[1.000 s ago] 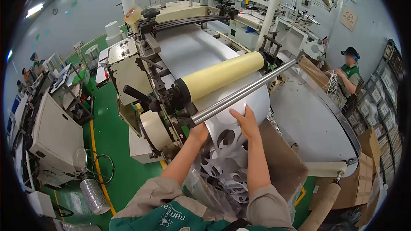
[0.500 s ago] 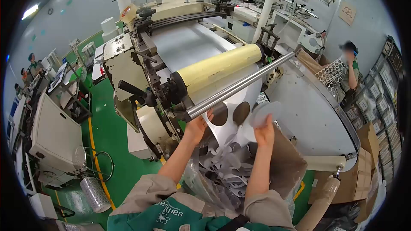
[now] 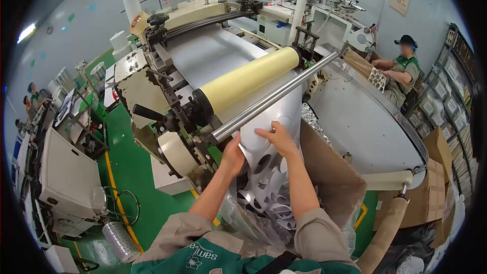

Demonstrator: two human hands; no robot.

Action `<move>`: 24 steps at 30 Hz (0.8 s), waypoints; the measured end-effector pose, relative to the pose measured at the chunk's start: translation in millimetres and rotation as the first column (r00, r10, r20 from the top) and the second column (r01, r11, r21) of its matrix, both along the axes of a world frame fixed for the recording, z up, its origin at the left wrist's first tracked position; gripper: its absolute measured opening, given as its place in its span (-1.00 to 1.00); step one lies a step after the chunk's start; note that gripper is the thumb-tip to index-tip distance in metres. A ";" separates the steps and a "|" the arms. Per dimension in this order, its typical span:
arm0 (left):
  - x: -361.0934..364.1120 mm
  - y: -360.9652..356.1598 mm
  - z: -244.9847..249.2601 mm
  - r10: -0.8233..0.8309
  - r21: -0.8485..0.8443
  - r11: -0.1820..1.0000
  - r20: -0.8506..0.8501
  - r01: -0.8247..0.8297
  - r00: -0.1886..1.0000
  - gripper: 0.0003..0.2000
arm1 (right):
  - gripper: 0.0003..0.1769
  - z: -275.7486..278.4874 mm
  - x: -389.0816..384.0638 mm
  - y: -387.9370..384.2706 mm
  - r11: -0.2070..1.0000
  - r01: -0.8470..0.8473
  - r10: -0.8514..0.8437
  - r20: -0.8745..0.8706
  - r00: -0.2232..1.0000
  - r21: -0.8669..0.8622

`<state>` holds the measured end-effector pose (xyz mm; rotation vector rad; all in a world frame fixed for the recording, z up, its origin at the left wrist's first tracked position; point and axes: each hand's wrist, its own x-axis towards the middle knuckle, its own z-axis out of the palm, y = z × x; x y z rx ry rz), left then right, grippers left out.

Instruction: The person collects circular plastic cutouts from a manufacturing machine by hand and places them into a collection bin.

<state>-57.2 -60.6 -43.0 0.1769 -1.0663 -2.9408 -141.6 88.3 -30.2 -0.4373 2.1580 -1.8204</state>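
Note:
A white sheet [image 3: 286, 102] with round cuts comes down from under a yellow roller [image 3: 248, 78] and passes behind a steel bar. My left hand [image 3: 233, 156] grips the sheet's left edge just below the bar, its fingers partly hidden behind it. Against the sheet's lower part, my right hand [image 3: 278, 138] has its thumb and fingers curled on a white disc [image 3: 254, 141]. Below both hands, the sheet's holed waste web [image 3: 269, 193] hangs into a plastic-lined cardboard box [image 3: 327, 172].
The roller machine's black handle [image 3: 147, 112] juts out at left. A slanted metal panel [image 3: 362, 122] stands to the right, with a person [image 3: 403, 71] seated beyond it holding a perforated sheet. Cardboard boxes [image 3: 426, 193] and a wrapped roll [image 3: 383, 233] lie at lower right.
My right hand has moved left and up from beside the sheet, where it held white discs, onto the sheet's surface. The sheet hangs lower over the box. The seated person has lowered their arms.

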 end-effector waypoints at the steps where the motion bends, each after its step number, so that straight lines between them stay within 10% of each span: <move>1: 3.6 0.2 0.5 -0.018 -0.004 1.000 0.002 0.018 1.000 -0.61 | -0.50 0.7 8.0 -3.3 0.991 -0.007 0.005 -0.010 1.000 -0.135; 4: 6.8 -1.8 5.2 -0.053 -0.036 0.998 0.017 0.054 0.998 -0.57 | -0.50 -37.7 12.2 12.5 0.917 0.168 -0.119 0.155 0.981 -0.361; 7: -1.2 -8.6 -0.2 0.032 -0.061 0.998 -0.018 -0.033 0.999 -0.53 | -0.57 -55.7 20.8 48.1 0.457 0.372 -0.080 0.380 0.922 -0.808; 10: -12.2 -24.6 -8.0 0.116 -0.069 0.990 -0.109 -0.124 0.987 -0.58 | -0.54 -40.7 30.3 75.3 0.305 0.478 -0.155 0.452 0.878 -0.824; 18: -41.8 -26.2 -0.7 0.146 0.312 0.944 -0.104 -0.107 0.984 -0.69 | -0.55 1.1 -2.7 22.6 0.906 0.193 -0.166 0.103 0.981 -0.377; 19: -25.7 -17.9 22.9 -0.018 0.512 0.833 -0.355 0.210 0.935 -0.69 | -0.58 1.4 -10.3 13.1 0.918 0.162 -0.148 0.067 0.987 -0.362; 22: -28.9 -6.8 -17.4 0.074 0.399 0.915 -0.010 -0.064 0.997 -0.72 | -0.64 6.7 -17.7 -19.8 0.903 0.017 0.021 0.084 0.996 -0.430; 24: -6.9 -1.9 -19.3 0.114 -0.120 0.984 -0.136 -0.130 0.984 -0.73 | -0.66 0.7 -19.3 -23.3 0.900 -0.105 0.139 0.050 0.989 -0.423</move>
